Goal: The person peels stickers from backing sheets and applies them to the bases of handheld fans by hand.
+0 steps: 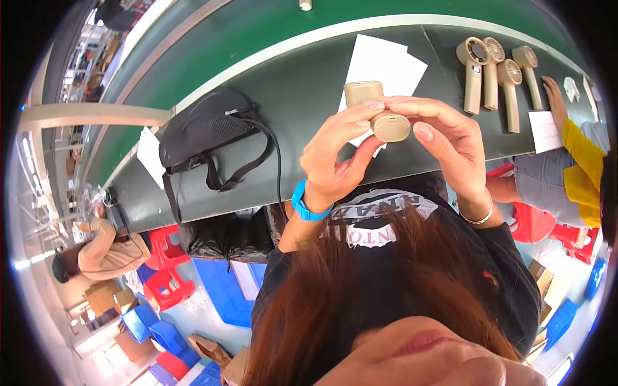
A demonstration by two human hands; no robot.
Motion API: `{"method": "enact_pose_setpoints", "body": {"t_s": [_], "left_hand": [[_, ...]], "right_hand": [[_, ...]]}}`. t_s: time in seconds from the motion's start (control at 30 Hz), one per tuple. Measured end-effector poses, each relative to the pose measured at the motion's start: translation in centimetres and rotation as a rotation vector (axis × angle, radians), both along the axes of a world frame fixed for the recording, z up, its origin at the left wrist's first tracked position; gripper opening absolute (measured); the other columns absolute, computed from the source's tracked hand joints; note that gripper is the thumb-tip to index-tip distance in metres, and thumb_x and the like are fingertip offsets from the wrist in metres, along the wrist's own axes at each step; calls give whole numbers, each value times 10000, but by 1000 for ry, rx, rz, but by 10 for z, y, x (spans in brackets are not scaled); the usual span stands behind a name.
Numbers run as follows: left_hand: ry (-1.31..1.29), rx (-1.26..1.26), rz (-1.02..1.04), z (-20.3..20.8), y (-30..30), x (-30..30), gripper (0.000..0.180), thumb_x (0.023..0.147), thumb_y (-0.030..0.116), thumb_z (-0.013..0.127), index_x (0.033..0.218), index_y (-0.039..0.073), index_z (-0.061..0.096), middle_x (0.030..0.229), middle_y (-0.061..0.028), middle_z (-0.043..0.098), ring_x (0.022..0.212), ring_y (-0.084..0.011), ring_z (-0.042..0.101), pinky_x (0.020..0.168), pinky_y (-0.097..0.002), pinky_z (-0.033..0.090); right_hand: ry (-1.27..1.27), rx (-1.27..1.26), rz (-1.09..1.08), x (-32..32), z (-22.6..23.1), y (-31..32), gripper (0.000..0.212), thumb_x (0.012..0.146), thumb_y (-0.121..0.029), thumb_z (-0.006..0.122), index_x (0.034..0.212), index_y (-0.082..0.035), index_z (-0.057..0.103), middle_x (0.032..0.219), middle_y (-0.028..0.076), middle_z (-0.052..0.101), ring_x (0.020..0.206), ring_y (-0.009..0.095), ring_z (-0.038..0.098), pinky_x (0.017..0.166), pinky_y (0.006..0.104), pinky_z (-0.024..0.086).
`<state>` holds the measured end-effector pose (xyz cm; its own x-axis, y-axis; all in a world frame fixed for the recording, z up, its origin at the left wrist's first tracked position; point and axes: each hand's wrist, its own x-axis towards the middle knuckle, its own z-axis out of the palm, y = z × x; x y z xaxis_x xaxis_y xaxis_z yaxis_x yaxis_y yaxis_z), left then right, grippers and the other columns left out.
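Observation:
Both my hands are raised over the table, closed around a beige handheld fan. Its oval bottom end, with a small slot, faces me; a broader beige part of it shows above my fingers. My left hand, with a blue wristband, pinches it between thumb and fingers. My right hand, with a bracelet, has its fingers over the top and its thumb at the side. Beneath the fan lie white paper sheets.
Several beige handheld fans lie at the right of the dark table. A black bag with straps sits at the left. A person in a yellow sleeve rests a hand on the table at far right. A green conveyor belt runs behind.

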<state>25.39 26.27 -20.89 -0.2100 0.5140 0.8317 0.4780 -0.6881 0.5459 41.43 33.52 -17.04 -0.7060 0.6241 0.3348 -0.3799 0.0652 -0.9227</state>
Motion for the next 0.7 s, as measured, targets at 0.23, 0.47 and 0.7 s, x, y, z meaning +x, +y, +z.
{"method": "enact_pose_setpoints", "body": {"t_s": [0.23,0.47,0.7], "left_hand": [[-19,-14,-16,-10,3,-4,370,671,-98,733,959,10,527,1026,-200,648,959,-334,642,816,-380,523],[155,-15,161,-1,6,-9,388,656,-72,751,988,26,575,1022,-172,642,904,-307,650,732,-344,555],[200,-21,257,-1,4,-18,351,687,-47,753,988,39,593,1015,-192,644,884,-285,663,738,-332,555]], "right_hand": [[-8,-59,-59,-14,-5,0,208,901,8,528,1099,37,582,1097,117,615,983,148,582,826,266,475],[-164,-13,-69,-16,4,4,246,915,-9,454,1116,44,585,1146,136,593,1055,182,560,910,312,440],[-101,-86,-10,-31,3,9,225,944,-43,468,1117,40,585,1085,105,610,965,139,576,844,275,478]]}}
